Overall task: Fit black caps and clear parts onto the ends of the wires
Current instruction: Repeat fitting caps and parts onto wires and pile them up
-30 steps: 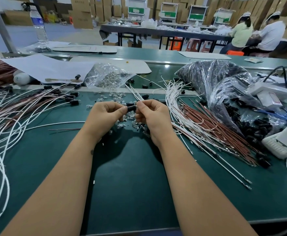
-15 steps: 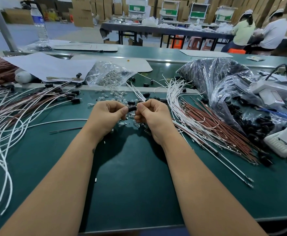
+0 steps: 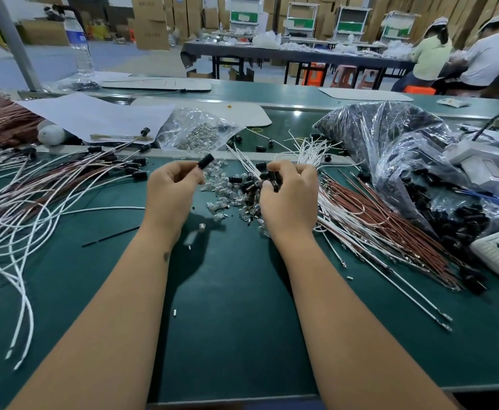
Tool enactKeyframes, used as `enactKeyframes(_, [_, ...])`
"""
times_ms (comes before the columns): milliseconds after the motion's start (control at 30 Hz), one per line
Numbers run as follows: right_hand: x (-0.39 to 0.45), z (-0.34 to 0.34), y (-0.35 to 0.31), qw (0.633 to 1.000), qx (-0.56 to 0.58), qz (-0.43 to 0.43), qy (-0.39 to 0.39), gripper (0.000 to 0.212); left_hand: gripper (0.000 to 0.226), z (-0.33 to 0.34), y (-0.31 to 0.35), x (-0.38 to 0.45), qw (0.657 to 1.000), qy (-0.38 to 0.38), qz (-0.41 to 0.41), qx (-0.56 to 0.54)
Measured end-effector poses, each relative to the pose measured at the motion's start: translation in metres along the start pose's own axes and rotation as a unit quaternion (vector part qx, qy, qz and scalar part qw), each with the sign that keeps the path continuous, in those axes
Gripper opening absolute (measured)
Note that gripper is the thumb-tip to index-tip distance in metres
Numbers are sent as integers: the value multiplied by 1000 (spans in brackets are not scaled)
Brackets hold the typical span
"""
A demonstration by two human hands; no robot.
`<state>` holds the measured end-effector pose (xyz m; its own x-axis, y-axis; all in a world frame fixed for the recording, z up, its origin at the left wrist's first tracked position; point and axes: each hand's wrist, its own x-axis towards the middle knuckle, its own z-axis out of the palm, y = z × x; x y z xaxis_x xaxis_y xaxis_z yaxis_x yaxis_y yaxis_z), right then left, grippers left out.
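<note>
The left hand (image 3: 173, 184) pinches one black cap (image 3: 206, 161) between thumb and fingertip, lifted clear of the counter (image 3: 242, 321). The right hand (image 3: 291, 193) has its grip curled round a few more caps (image 3: 272, 177) over the loose pile of clear parts (image 3: 221, 196) and caps between the hands; whether it also holds a wire end cannot be told. The uncapped wires (image 3: 375, 220), brown and white, lie in a fan just right of that hand, while finished wires (image 3: 65, 179) with caps on them sprawl to the left. The likely trouble is small: the raised cap is held only at its tip, so a slack pinch would drop it into the pile. The right hand's handful could also spill as it reaches for a wire, and the clear parts look prone to rolling if nudged. Tangled wires may drag neighbours along when one is drawn out. Behind the pile lies a bag of clear parts (image 3: 195, 133), and a large bag of caps (image 3: 390, 137) crowds the right side beside white boxes (image 3: 479, 164). Paper sheets (image 3: 94, 116) and a water bottle (image 3: 79, 45) lie farther back, out of the way.
</note>
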<state>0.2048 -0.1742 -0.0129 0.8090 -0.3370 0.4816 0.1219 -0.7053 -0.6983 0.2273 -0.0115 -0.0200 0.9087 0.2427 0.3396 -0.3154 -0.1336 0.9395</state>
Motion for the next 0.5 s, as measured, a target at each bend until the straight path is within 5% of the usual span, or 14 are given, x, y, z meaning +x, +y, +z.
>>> enactKeyframes(67, [-4,1,-6,994,-52,-92,-13,23,16,1,1,0,1000,-12,-9,-12])
enactKeyframes(267, [-16,13,-12,925,-99,-277,-241,19,23,4,4,-2,998,-45,-18,-42])
enactKeyframes(400, [-12,18,-8,930,-92,-267,-237,13,24,6,6,-2,997,-53,-28,-45])
enactKeyframes(500, [-9,14,-11,970,53,-159,-176,10,23,5,6,-3,995,-71,-33,-57])
